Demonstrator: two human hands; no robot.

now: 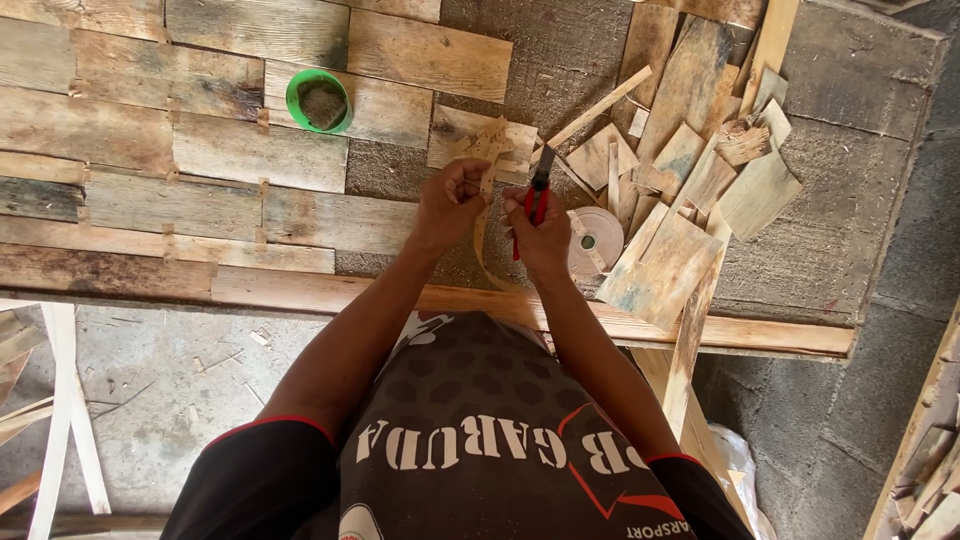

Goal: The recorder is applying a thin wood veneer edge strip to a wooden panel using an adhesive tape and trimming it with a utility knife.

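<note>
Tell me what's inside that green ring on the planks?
Inside the green ring you can see only weathered wood, the same plank it lies on. Nothing else sits in the hole. What is under the ring's own rim is covered, so I cannot tell.

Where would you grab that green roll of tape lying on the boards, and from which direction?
Take the green tape roll by its outer rim, coming straight down from above. It lies flat on the wooden boards with its open core facing up, and the space round it is free, so fingers could pinch across the ring or hook inside. Both hands are busy nearer the body, the right holding red-handled pliers.
</note>
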